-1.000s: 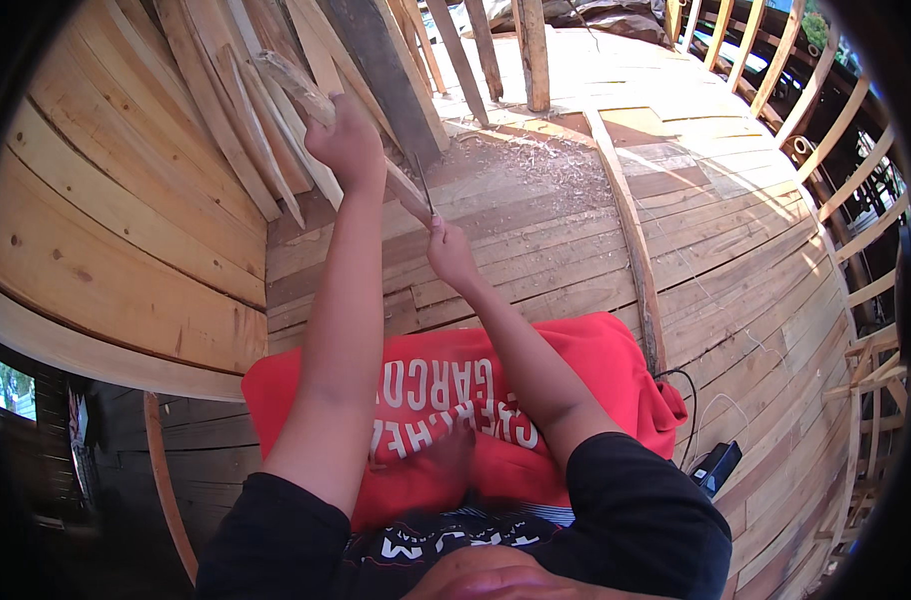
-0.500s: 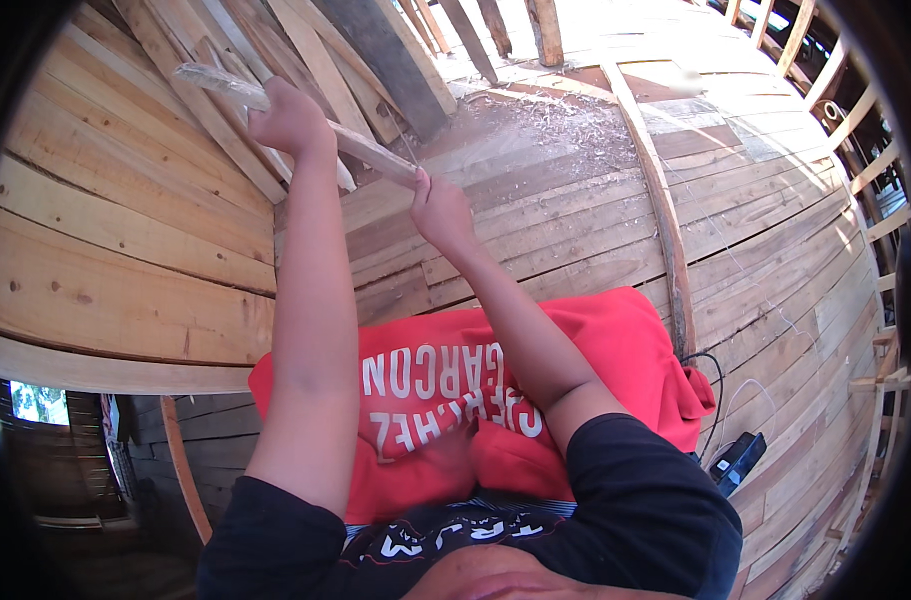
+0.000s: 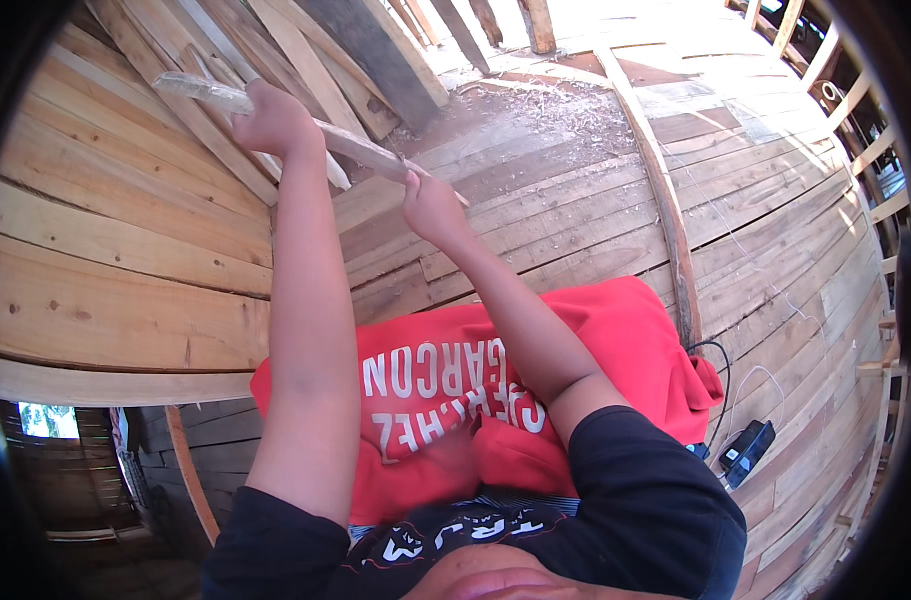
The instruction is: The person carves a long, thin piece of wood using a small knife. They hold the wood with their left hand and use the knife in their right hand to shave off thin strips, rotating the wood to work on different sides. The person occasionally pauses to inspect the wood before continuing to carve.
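A: Head view, item one. What do you hold?

B: A long pale wooden stick (image 3: pixel 346 140), lying slantwise across the sloping plank wall (image 3: pixel 106 240). Your left hand (image 3: pixel 273 122) is closed round its upper stretch; your right hand (image 3: pixel 431 205) has its fingers curled on the lower end, near the tip.

A: Item two, your lap?

B: A red cloth (image 3: pixel 596 340) spread over your knees, with large white block lettering across its middle, upside down from your side. It lies just below your right forearm.

A: Item three, fittings on the floor?

B: A small black box-shaped device (image 3: pixel 748 452) at the cloth's right corner, with a black cable (image 3: pixel 721 385) looping up from it. A curved wooden rib (image 3: pixel 666 210) runs down the plank floor (image 3: pixel 776 230) beside it.

A: Item four, loose matter?

B: Pale wood shavings (image 3: pixel 566 110) scattered above your right hand, below dark leaning boards (image 3: pixel 376 50).
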Motion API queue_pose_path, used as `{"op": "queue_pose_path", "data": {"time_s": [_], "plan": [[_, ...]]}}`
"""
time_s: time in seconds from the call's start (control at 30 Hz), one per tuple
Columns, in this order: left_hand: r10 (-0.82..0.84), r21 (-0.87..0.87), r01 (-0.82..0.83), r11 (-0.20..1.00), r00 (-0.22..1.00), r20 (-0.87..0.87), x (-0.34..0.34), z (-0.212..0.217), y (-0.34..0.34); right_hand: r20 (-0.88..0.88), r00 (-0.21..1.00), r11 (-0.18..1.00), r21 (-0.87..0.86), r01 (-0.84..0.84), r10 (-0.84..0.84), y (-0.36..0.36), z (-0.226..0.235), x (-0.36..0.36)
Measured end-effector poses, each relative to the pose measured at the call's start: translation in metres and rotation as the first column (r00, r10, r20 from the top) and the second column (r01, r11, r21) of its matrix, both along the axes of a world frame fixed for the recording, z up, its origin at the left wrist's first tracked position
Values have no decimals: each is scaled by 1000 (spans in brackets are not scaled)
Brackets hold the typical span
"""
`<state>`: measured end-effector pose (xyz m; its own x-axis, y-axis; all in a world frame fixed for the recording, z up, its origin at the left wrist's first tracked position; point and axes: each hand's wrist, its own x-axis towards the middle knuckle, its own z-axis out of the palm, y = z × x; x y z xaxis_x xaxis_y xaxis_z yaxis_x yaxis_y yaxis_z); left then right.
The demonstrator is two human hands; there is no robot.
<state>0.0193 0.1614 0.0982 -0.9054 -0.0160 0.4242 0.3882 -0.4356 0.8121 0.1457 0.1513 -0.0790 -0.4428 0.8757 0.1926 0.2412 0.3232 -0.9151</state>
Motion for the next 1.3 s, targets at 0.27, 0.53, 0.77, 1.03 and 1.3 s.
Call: {"op": "queue_pose_path", "data": {"time_s": [0.27,0.53,0.77,1.03,1.3], "plan": [[47,-31,-44,999,995,88,9,-1,0,-59,998,999,44,23,-21,11,-38,-12],[25,-30,-22,999,996,84,23,2,2,-84,996,999,-39,-5,2,11,-39,-3],[-33,-14,32,999,997,-63,12,-6,-3,11,999,998,-54,42,-42,3,-36,5],[23,0,-23,1000,995,-93,7,-6,-15,-140,990,1000,9,-19,20,-12,3,4],[35,-22,-39,999,988,-147,18,-11,-9,-46,998,998,-38,43,-45,-11,-9,2]]}}
